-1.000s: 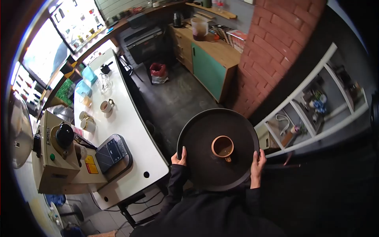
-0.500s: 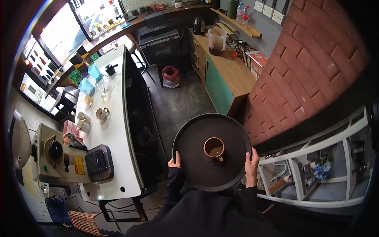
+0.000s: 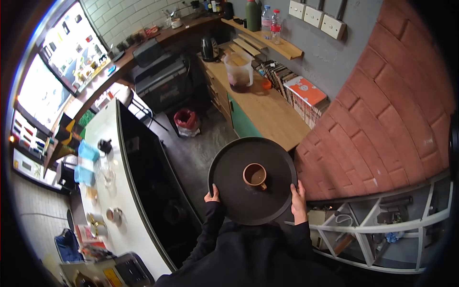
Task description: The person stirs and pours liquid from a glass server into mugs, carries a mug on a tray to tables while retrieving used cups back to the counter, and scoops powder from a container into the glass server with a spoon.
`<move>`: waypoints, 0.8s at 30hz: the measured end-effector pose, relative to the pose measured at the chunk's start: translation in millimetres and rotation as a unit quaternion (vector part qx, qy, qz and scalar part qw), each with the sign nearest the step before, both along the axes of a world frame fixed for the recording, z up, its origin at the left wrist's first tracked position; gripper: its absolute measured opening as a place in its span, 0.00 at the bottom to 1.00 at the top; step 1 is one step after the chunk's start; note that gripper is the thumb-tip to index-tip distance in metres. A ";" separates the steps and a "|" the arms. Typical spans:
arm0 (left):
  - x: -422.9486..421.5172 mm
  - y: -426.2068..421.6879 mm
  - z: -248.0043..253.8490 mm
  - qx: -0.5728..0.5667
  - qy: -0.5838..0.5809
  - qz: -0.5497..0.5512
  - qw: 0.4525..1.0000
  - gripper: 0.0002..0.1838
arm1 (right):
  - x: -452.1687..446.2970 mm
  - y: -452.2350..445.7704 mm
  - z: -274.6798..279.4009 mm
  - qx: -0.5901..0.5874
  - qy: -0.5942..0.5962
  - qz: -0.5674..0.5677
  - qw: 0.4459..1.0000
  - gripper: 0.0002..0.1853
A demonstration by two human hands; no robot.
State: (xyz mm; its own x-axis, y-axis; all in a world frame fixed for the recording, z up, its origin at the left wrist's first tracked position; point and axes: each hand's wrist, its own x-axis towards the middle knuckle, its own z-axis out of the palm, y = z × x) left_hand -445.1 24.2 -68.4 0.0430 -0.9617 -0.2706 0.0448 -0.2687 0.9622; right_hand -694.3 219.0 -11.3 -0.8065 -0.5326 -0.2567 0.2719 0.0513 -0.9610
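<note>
A round dark tray (image 3: 229, 201) is held level in front of my body, one hand at each side. My left hand (image 3: 213, 194) grips its left rim, with the thumb on top. On the opposite rim, my right hand (image 3: 299, 203) is closed the same way, thumb up and fingers partly hidden below. Near the tray's middle stands an upright brown cup (image 3: 254, 175) with brownish liquid inside, its handle pointing toward me. Neither hand touches the cup.
A white counter (image 3: 114, 191) with mugs and blue containers runs along my left. Ahead, a wooden cabinet (image 3: 282, 122) carries a plastic pitcher (image 3: 239, 71) and books. A lined bin (image 3: 186, 123) stands on the floor. At right are a brick wall (image 3: 363, 129) and white shelf frame (image 3: 373, 229).
My view has moved forward and turned right, so the cabinet looks closer and the counter has shifted left. Both hands still hold the tray, and the cup remains near its middle.
</note>
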 end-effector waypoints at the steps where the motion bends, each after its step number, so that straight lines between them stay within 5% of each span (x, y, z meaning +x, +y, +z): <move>1: -12.0 -22.8 2.6 -0.027 0.003 0.008 1.000 0.23 | -5.4 -20.0 -11.8 -0.002 -0.045 -0.034 0.998 0.27; 8: -63.5 -128.6 -27.4 0.013 -0.054 -0.076 0.996 0.25 | -42.8 -115.4 -60.8 0.013 -0.108 -0.112 0.988 0.24; 17: -164.5 -217.9 -63.5 0.083 -0.070 -0.155 0.982 0.27 | -151.0 -205.5 -133.8 0.317 0.143 -0.077 0.935 0.17; 20: -191.9 -243.1 -84.1 0.064 -0.083 -0.159 0.982 0.28 | -181.1 -217.7 -162.1 0.323 0.177 -0.060 0.928 0.11; 21: -202.7 -252.5 -93.4 0.067 -0.083 -0.160 0.981 0.28 | -182.7 -225.5 -154.4 0.368 0.275 -0.098 0.883 0.08; 24: -223.3 -266.7 -106.1 0.077 -0.072 -0.175 0.979 0.29 | -202.1 -235.8 -130.5 0.423 0.274 -0.039 0.863 0.11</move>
